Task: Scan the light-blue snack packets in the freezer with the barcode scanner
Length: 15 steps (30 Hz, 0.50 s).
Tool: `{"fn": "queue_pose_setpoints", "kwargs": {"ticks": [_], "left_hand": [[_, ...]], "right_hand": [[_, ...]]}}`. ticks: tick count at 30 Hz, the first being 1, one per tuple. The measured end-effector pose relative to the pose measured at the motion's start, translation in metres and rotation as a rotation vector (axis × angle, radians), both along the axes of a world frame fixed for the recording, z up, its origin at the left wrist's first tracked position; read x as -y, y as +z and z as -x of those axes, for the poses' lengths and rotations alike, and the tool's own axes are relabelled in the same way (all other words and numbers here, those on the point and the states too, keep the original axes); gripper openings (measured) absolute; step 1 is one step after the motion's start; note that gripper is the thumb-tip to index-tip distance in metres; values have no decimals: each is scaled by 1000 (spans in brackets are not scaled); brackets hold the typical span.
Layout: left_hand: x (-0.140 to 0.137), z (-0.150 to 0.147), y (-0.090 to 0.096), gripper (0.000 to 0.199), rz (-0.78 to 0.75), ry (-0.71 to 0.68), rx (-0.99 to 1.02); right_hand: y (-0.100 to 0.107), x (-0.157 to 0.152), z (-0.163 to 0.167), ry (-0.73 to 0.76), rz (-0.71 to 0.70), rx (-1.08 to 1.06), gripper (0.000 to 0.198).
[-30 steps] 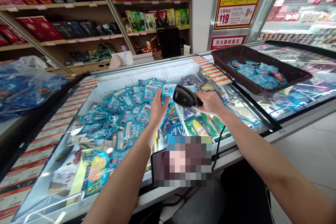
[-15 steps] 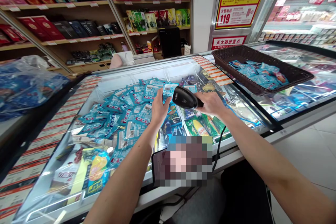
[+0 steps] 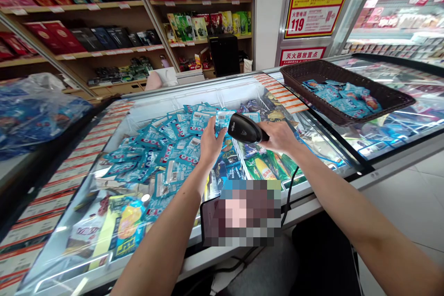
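My right hand [image 3: 279, 136] is wrapped round the handle of a black barcode scanner [image 3: 245, 129], whose head points left. In front of the scanner is a small blue packet [image 3: 224, 118] with its barcode side up. My left hand [image 3: 211, 142] grips this packet at its near left edge, between thumb and fingers. Many similar blue packets [image 3: 173, 136] lie in a loose pile on the glass top of the chest freezer [image 3: 194, 266], to the left of my hands. The scanner's dark cable [image 3: 293, 189] hangs below my right wrist.
A brown wicker basket [image 3: 391, 98] with more blue packets stands at the right. Near the front edge is a phone [image 3: 210, 222], largely pixelated. A clear plastic bag [image 3: 41, 106] lies at the left. Shelves [image 3: 204, 2] of goods rise behind the freezer.
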<state>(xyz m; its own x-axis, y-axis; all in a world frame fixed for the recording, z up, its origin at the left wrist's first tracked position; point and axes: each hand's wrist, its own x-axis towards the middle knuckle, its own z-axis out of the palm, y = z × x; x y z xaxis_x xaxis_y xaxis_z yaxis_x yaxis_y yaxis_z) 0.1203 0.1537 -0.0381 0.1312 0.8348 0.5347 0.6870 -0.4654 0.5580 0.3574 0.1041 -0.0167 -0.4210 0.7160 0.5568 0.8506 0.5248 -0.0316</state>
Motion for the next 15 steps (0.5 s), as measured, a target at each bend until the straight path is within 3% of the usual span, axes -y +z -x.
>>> {"fn": "queue_pose_setpoints", "kwargs": {"ticks": [4,10,13,15], "left_hand": [[-1,0,-3,48,-12,50,-2],[5,-2,0,74,-162,200,-47],[13,-5,7,60,-226,196,-184],[17,-7,10,44,-227,95,-311]], "right_hand": [[1,-1,-2,-95,-7,-27,34],[6,-3,-7,-308,8,-66,35],[7,-4,-9,-407,25,-74,36],[8,-4,-10,-440,41,-75,38]]}}
